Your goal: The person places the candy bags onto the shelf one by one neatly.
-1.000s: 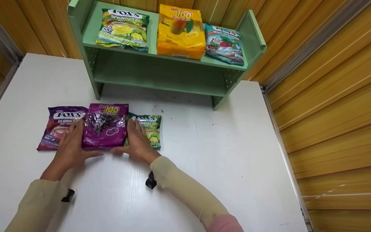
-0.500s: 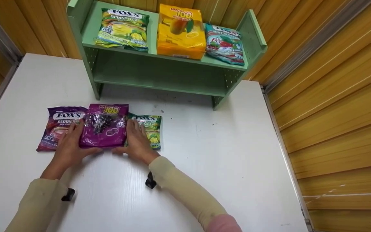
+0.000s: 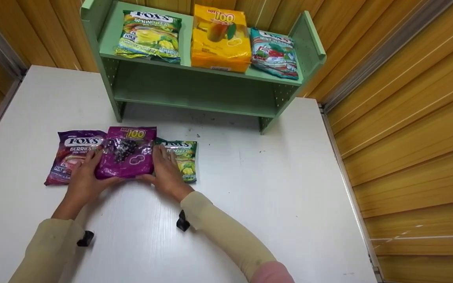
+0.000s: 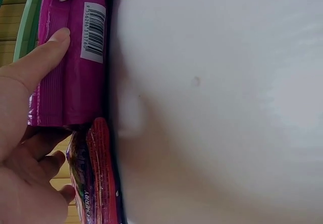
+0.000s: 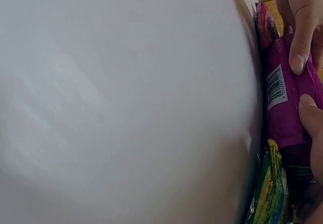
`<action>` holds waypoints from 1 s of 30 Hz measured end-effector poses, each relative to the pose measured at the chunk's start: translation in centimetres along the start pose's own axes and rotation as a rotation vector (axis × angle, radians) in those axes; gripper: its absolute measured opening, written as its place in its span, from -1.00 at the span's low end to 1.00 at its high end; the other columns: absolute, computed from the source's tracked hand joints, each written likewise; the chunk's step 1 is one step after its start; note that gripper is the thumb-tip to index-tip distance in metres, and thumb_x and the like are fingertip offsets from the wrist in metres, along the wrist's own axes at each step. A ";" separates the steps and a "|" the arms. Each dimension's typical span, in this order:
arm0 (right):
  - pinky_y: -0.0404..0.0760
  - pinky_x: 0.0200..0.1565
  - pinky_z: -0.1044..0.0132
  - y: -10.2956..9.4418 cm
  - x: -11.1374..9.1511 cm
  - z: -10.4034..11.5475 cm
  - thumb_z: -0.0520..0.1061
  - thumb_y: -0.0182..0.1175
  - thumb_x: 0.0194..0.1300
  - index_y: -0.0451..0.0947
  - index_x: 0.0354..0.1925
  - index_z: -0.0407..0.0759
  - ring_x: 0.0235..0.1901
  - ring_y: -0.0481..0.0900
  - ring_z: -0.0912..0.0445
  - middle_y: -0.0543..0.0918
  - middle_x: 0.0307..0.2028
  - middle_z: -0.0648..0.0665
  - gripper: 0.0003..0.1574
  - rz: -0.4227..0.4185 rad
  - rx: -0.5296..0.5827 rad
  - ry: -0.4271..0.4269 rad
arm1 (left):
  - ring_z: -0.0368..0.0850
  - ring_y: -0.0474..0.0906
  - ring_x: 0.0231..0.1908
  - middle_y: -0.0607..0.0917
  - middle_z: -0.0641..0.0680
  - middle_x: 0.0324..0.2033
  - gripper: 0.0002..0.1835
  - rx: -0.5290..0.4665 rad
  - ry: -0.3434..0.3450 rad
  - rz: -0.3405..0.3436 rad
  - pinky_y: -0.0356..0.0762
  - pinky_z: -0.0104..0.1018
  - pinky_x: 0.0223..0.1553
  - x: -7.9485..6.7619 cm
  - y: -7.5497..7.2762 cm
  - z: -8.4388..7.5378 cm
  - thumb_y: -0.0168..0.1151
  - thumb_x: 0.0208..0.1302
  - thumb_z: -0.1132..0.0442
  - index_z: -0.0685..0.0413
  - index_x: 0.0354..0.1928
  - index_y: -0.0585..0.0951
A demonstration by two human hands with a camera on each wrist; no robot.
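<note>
A purple Lot 100 candy bag [image 3: 125, 155] with a grape picture lies on the white table, gripped from both sides. My left hand [image 3: 86, 180] holds its left side, the thumb on its near end by the barcode [image 4: 93, 32] in the left wrist view. My right hand [image 3: 168, 173] holds the right side, its thumb [image 5: 310, 113] on the same near end. Left of it a Fox's Berries candy bag [image 3: 64, 159] lies partly behind my left fingers. A green-and-yellow Fox's Spring Tea candy bag [image 3: 188, 163] is at its right, partly covered by my right hand.
Behind the bags stands a green two-tier shelf [image 3: 195, 88]. Its top bears another Spring Tea bag [image 3: 148, 37], an orange Lot 100 bag [image 3: 220, 43] and a teal Fox's bag [image 3: 274, 55]. Wood-look panels [image 3: 411, 141] border the table [image 3: 273, 188].
Both thumbs have moved in and up against the purple bag's near end. The bag's near end has shifted slightly left and away from me. The other bags have stayed put.
</note>
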State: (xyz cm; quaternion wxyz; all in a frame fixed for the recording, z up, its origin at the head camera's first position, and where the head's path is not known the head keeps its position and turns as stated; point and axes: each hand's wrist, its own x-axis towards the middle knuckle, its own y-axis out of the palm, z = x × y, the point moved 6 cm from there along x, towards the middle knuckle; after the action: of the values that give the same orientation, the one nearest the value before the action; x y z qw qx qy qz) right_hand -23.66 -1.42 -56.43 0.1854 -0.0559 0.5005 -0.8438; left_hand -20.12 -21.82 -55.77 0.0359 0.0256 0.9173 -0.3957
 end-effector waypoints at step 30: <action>-0.26 0.53 0.14 -0.8 -0.1 0.9 0.29 0.10 0.28 -0.21 0.53 -0.11 0.54 -0.17 0.04 -0.05 0.53 -0.06 0.13 -0.034 -0.002 -0.133 | 0.41 0.11 0.39 0.23 0.34 0.41 -0.03 -0.137 -0.003 -0.174 0.13 0.26 0.36 -0.9 -0.1 -0.7 0.46 0.09 0.15 0.12 0.48 0.13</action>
State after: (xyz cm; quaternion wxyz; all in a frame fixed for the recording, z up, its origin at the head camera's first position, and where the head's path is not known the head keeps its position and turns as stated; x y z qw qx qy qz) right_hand -23.56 -1.78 -55.33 0.2038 -0.1204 0.4870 -0.8407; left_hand -19.24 -21.40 -55.10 0.0043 -0.0572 0.9409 -0.3338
